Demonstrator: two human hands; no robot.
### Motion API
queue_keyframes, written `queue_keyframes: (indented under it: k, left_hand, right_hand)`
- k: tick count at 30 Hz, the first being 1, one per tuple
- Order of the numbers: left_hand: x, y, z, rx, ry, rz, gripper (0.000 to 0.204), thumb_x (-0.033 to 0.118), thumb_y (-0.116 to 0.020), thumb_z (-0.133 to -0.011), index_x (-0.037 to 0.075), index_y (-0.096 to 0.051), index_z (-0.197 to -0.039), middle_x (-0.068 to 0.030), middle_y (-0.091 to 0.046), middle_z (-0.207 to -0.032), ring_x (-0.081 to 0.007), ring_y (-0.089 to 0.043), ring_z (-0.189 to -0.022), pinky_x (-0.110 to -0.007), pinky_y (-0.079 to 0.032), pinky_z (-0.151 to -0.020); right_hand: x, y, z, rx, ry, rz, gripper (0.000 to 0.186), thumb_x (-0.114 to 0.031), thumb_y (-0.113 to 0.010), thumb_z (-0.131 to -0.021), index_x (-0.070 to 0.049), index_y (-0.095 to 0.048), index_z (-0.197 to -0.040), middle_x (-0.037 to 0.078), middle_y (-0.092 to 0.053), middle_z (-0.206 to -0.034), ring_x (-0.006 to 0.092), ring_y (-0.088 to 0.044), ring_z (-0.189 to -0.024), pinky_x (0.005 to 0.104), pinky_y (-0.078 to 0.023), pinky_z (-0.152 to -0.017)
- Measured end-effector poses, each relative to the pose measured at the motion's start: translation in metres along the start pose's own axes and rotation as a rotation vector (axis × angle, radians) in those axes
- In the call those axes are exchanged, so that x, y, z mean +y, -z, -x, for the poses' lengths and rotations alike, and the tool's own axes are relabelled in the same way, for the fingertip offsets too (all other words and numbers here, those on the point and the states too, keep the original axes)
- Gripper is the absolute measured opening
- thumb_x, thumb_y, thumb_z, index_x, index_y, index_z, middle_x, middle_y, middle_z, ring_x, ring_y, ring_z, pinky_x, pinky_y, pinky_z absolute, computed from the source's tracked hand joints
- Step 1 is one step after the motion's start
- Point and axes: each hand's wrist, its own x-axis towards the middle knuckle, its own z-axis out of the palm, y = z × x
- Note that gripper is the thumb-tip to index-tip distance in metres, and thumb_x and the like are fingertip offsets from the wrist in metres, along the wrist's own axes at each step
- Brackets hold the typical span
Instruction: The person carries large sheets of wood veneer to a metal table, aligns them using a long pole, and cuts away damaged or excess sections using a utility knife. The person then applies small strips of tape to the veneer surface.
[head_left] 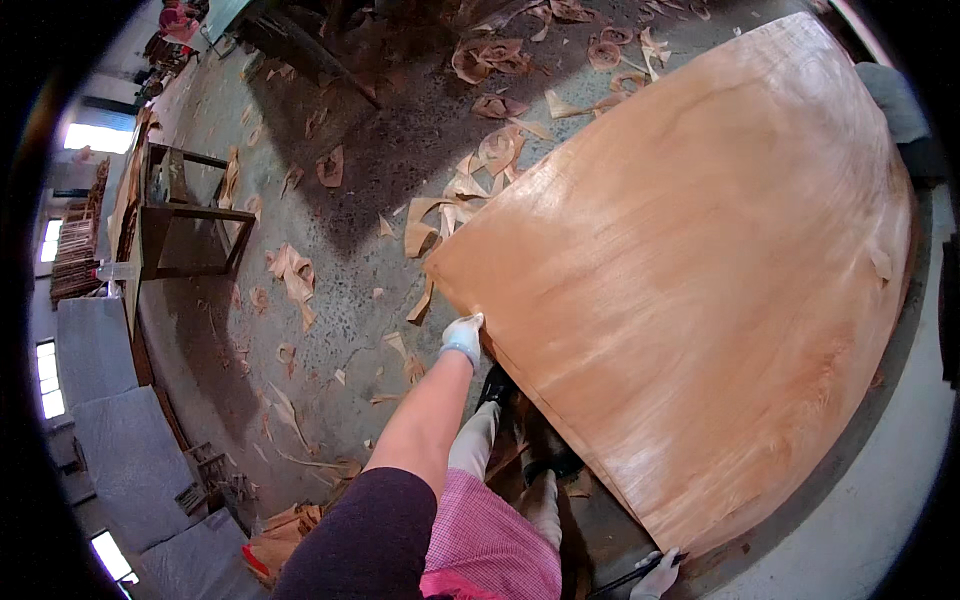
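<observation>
My left hand point(463, 336), in a white glove, grips the near left edge of a large sheet of pale orange-brown wood veneer point(680, 260), a short way below its left corner. The sheet spreads across most of the right side and appears to lie on top of at least one more sheet, whose edge shows underneath. My right hand point(656, 574), also gloved, is closed at the sheet's lower corner, holding a thin black bar-like tool point(625, 578) against that corner.
Veneer scraps point(295, 272) litter the concrete floor point(350, 260). A frame stand point(200, 213) with sheets is at left, beside grey boards point(125, 450). A pale wall or ledge point(880, 460) borders the right. My feet point(495, 390) are below the sheet's edge. A person point(175, 22) is in the far background.
</observation>
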Motion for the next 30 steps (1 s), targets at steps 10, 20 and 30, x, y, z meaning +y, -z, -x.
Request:
queue_keyframes:
  k: [10,20,30]
  left_hand:
    - [0.001,0.043,-0.037,0.039,0.089,-0.039,0.018,0.018,-0.065,-0.092,0.004,-0.065,-0.104,-0.0071,-0.068,-0.104,-0.0179,-0.063,-0.086,-0.031,-0.049,-0.070]
    - [0.010,0.050,-0.030,0.174,0.047,-0.086,0.040,0.029,-0.061,-0.094,0.002,-0.057,-0.123,-0.0114,-0.061,-0.119,-0.0270,-0.058,-0.106,-0.042,-0.045,-0.091]
    - [-0.065,-0.101,0.187,-0.707,-1.162,-1.659,0.063,0.031,-0.066,-0.081,0.008,-0.047,-0.137,-0.0210,-0.040,-0.146,-0.0343,-0.034,-0.138,-0.046,-0.026,-0.114]
  right_hand:
    - [0.049,-0.001,-0.029,0.045,0.015,-0.039,0.027,-0.039,-0.048,-0.101,-0.012,-0.050,-0.101,0.000,-0.048,-0.063,0.0134,-0.045,-0.048,0.0299,-0.042,-0.043]
    - [0.051,-0.031,-0.021,0.078,0.082,-0.002,0.037,-0.040,-0.041,-0.103,-0.004,-0.051,-0.104,0.006,-0.055,-0.069,0.0145,-0.049,-0.050,0.0301,-0.045,-0.046]
    - [0.095,-0.021,-0.060,0.101,0.066,-0.185,0.038,-0.037,-0.038,-0.104,-0.003,-0.051,-0.114,0.010,-0.061,-0.072,0.0161,-0.052,-0.046,0.0290,-0.046,-0.043]
